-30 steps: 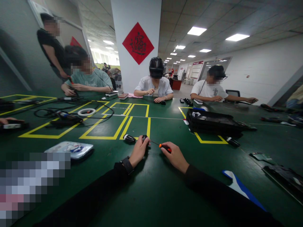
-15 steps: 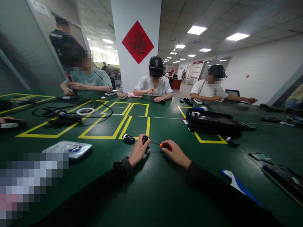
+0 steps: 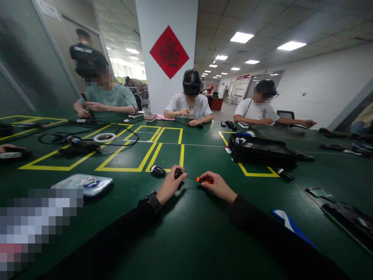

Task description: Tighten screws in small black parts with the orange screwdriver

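Note:
My right hand (image 3: 217,186) is closed round the orange-and-black handle of a screwdriver (image 3: 207,181). Its thin shaft points left, with the tip at or close to what my left hand holds. My left hand (image 3: 171,183) is wrapped round a small black part (image 3: 178,173), mostly hidden by the fingers, so its exact kind does not show. Just left of that hand lies a black cylindrical piece with a white end (image 3: 157,170) on the green table (image 3: 192,233). Both hands are a little above the tabletop.
Stacked black trays (image 3: 259,149) stand at the right, with another black cylindrical piece (image 3: 285,174) beside them. A blue-and-white object (image 3: 291,225) lies near my right forearm. A patterned case (image 3: 87,183) is at left, cables (image 3: 78,142) beyond it. Three people sit across the table.
The screwdriver handle has turned slightly, showing more orange. Both hands have shifted very little, still holding the same things. The standing person in the background has moved slightly right.

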{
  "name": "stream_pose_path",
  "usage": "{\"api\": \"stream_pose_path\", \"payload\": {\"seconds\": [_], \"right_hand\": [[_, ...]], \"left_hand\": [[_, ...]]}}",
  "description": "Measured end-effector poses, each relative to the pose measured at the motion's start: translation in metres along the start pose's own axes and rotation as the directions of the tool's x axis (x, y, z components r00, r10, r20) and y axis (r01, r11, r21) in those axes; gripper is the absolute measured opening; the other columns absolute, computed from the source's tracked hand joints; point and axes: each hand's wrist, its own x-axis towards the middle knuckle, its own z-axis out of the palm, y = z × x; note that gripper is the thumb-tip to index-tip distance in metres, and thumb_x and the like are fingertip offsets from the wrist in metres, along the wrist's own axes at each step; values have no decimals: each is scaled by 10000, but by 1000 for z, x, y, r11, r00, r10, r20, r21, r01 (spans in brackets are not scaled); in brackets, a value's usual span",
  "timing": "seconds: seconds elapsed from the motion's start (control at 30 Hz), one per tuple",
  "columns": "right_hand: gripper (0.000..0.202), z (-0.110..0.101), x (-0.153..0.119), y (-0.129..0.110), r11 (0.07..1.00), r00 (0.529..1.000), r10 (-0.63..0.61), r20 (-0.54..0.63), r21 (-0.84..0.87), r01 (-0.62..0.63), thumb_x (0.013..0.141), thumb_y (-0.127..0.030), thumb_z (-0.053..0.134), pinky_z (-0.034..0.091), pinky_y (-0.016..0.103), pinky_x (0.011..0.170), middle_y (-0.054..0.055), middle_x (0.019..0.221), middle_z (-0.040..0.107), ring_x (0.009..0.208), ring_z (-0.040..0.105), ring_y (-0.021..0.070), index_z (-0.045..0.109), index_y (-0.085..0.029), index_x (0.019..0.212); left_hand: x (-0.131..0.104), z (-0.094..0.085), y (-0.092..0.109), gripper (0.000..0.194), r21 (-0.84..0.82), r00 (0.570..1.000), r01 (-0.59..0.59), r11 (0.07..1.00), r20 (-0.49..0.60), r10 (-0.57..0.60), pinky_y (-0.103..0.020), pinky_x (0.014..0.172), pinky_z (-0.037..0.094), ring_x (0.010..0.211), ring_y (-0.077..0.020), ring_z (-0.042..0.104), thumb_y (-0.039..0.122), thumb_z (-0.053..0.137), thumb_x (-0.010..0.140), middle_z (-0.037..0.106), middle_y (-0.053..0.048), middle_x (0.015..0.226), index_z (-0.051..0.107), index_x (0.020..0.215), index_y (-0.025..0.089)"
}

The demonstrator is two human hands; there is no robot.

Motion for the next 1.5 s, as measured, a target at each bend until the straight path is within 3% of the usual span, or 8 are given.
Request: {"api": "stream_pose_path", "payload": {"seconds": [0.13,0.3,0.43,0.73,0.97,1.13,1.27,1.5], "right_hand": [[225,1,-1,-1,998,1000,-18,-19,-54,17,715,-275,593,432,306,792,42,909,599,827,561,135,591,-154,905],[228,4,-2,-3,972,989,-146,-20,-188,140,846,-256,417,380,320,881,67,992,551,944,504,144,627,-175,888],[173,5,-4,-2,964,985,-170,-26,-212,161,821,-230,460,379,332,876,65,980,547,932,499,153,616,-173,869],[172,2,-7,-5,974,995,-99,-34,-207,90,765,-261,542,413,291,762,23,879,572,810,524,135,575,-173,910],[275,2,-4,-6,972,990,-143,-16,-189,138,874,-260,360,375,316,874,62,981,549,935,502,145,622,-180,899],[157,4,-5,-2,970,984,-169,-57,-186,156,808,-247,487,381,316,874,56,989,538,940,499,147,599,-172,889],[201,6,-5,1,979,986,-144,-89,-156,129,734,-254,584,415,303,805,34,932,552,858,521,141,559,-170,915],[220,6,-2,0,971,985,-153,-74,-197,136,847,-258,413,399,305,821,52,908,562,872,516,144,616,-173,854]], "left_hand": [[0,1,-3,225,11,1000,0,1000,5,0,-275,776,360,813,-152,493,363,513,731,538,2,838,489,886,201],[2,1,-9,228,17,999,-33,999,3,33,-278,774,367,814,-146,495,353,490,754,536,-8,861,466,920,198],[2,-2,-9,230,-55,998,-37,998,42,40,-284,795,376,826,-141,510,323,518,738,552,-20,895,451,914,191],[1,-3,-5,217,-22,992,-71,997,103,73,-248,716,381,739,-120,489,344,524,739,520,15,799,468,889,198],[2,-3,-8,222,27,995,-79,996,69,77,-256,712,373,744,-129,490,370,513,746,528,7,807,484,876,193],[3,-3,-9,222,35,996,-68,997,63,65,-253,703,373,731,-126,486,371,501,755,523,9,801,478,885,192],[2,-3,-7,190,63,993,-92,994,81,86,-254,719,371,748,-125,483,335,501,757,519,8,806,478,877,189],[3,-3,-9,162,94,994,-90,992,65,84,-254,732,376,771,-121,486,300,492,762,522,7,828,472,874,186]]}}
